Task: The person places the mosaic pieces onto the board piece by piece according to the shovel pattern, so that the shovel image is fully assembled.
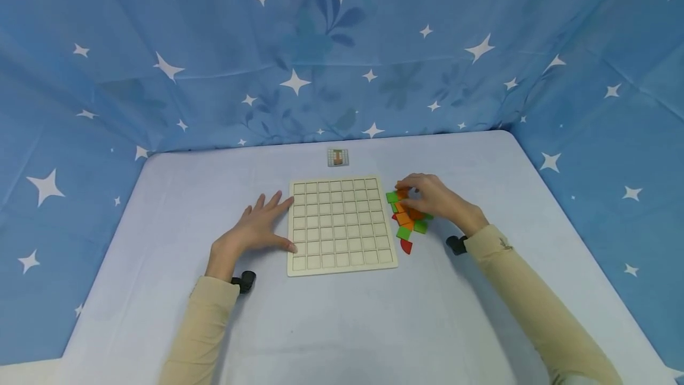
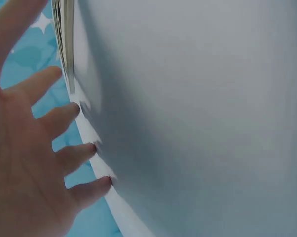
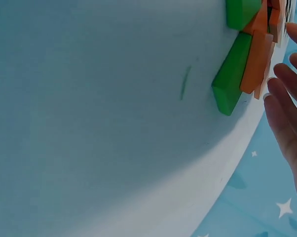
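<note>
A pale square board [image 1: 342,224] marked with a grid of square cells lies on the table. My left hand [image 1: 260,227] spreads its fingers at the board's left side, thumb over the edge and index finger by its upper part. In the left wrist view, the left hand's fingertips [image 2: 103,181] touch the white surface. Right of the board is a loose pile of green pieces [image 1: 420,227], orange pieces [image 1: 403,218] and red pieces [image 1: 407,246]. My right hand [image 1: 435,198] reaches over this pile, partly hiding it. In the right wrist view, its fingers [image 3: 286,123] extend beside the pieces; no held piece shows.
A small card [image 1: 338,157] with a grid and a brown-orange figure lies behind the board. White cloth [image 1: 342,319] covers the table. Blue star-patterned curtain [image 1: 224,46] hangs around the back and sides.
</note>
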A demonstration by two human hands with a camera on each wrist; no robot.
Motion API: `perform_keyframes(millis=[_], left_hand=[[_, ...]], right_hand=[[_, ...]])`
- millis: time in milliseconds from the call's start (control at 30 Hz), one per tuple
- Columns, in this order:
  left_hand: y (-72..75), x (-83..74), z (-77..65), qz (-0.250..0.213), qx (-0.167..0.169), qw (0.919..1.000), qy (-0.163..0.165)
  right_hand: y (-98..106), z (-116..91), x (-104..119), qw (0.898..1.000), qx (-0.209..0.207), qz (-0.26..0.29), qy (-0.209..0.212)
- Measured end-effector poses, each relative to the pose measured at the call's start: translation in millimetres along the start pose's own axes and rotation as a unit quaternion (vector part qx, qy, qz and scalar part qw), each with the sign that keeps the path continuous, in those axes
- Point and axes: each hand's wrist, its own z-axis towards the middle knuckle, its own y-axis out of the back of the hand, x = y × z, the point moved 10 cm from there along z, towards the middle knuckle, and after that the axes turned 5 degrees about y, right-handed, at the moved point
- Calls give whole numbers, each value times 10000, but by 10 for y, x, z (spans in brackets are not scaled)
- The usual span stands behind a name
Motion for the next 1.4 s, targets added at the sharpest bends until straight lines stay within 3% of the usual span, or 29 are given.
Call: perform_keyframes(millis=[300,1100,1400], left_hand=[[-34,-65,-20,114,142,9995,253],[-34,-24,-66,-6,94,9998,185],[-54,-24,-41,-4,90,9999,111]], right_hand=[[-49,85,14,9995,298,-23,36],[-113,200,113,9978,591,-87,285],[-121,193,77,9982,552,-135,195]])
